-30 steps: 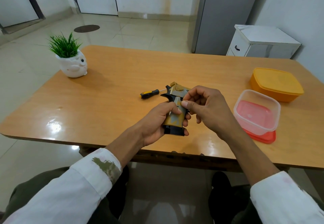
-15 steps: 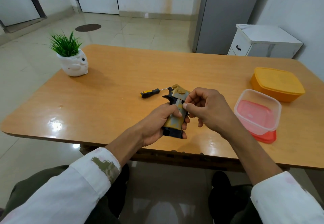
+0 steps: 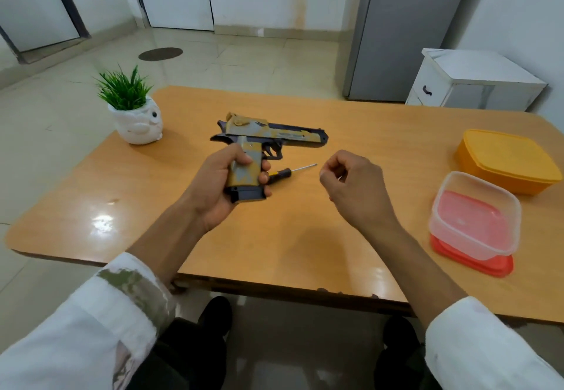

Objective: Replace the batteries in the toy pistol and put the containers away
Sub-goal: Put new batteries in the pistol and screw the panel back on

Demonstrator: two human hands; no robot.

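My left hand (image 3: 215,188) grips the yellow and grey toy pistol (image 3: 262,138) by its handle, above the middle of the table, with the barrel pointing right. To its right, apart from the pistol, my right hand (image 3: 354,189) hovers with its fingers curled shut; anything pinched in them is too small to see. A small screwdriver (image 3: 287,171) with a black and yellow handle lies on the table between the two hands. At the right, a clear container (image 3: 476,217) stands on its red lid, and a closed orange container (image 3: 508,160) sits behind it.
The wooden table (image 3: 274,252) has its near edge just in front of my knees. A white pot with a green plant (image 3: 134,109) stands at the far left. Beyond the table's far right corner are a white cabinet (image 3: 470,84) and a grey fridge (image 3: 406,29).
My right hand has let go of the pistol grip and drawn away to the right. My left hand has turned the pistol so its whole side and barrel show.
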